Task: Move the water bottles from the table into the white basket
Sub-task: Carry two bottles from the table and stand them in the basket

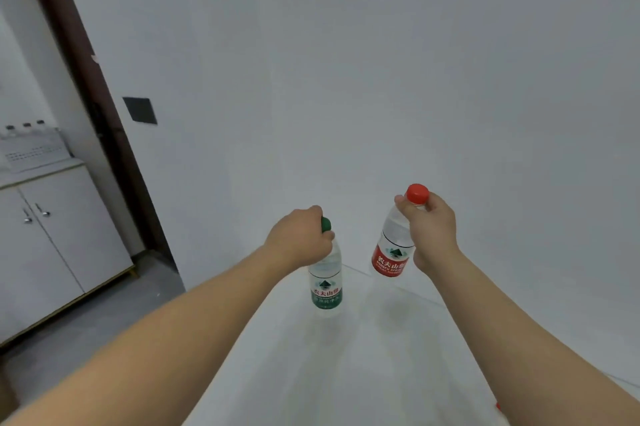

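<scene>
My left hand (300,241) grips the neck of a clear water bottle with a green cap and green label (326,294), which stands upright near the far edge of the white table (363,373). My right hand (431,229) holds a second clear bottle with a red cap and red label (390,261) by its neck, tilted and lifted just above the table. The white basket is not in view.
A white wall rises right behind the table. To the left stand a dark door frame (104,120), a black wall plate (140,110) and a white cabinet (52,245) on a grey floor. A small red object (498,405) peeks out at the lower right.
</scene>
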Motion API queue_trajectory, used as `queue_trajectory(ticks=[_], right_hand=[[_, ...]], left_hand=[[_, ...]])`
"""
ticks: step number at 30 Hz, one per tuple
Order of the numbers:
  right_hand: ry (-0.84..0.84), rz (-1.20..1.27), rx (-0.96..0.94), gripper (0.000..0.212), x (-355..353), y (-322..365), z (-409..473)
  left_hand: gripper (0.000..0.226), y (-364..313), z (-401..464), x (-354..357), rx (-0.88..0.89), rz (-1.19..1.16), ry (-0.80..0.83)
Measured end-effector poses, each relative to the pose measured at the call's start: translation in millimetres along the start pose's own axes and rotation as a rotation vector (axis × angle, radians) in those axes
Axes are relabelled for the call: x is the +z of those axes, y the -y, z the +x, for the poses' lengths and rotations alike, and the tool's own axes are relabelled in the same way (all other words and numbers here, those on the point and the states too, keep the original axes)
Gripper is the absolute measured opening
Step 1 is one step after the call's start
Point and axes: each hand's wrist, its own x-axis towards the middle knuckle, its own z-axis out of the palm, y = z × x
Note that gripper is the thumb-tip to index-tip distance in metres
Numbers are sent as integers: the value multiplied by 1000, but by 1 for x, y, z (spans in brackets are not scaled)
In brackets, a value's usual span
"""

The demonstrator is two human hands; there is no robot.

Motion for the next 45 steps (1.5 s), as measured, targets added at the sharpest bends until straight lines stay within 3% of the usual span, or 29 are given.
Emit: queue_trajectory(ticks=[7, 16, 21, 28, 36, 45], right_hand=[[244, -16, -43, 22, 122, 86, -49], [345, 133, -18, 26, 289, 154, -125], [403, 114, -63, 36, 372, 156, -170], [491, 150, 15, 36, 462, 141, -218], [577, 140, 9, 17, 562, 122, -229], [638, 98, 25, 29, 669, 78, -176]], left_hand=[[20, 58, -26, -140, -15, 33, -223], [22, 185, -88, -274, -105, -153, -483], [22, 263, -126, -329, -133, -91, -545], [20, 354, -166, -378, -210, -68, -597], [19, 433, -161, -397, -274, -81, -654], [18, 539, -91, -396, -293, -22, -658]])
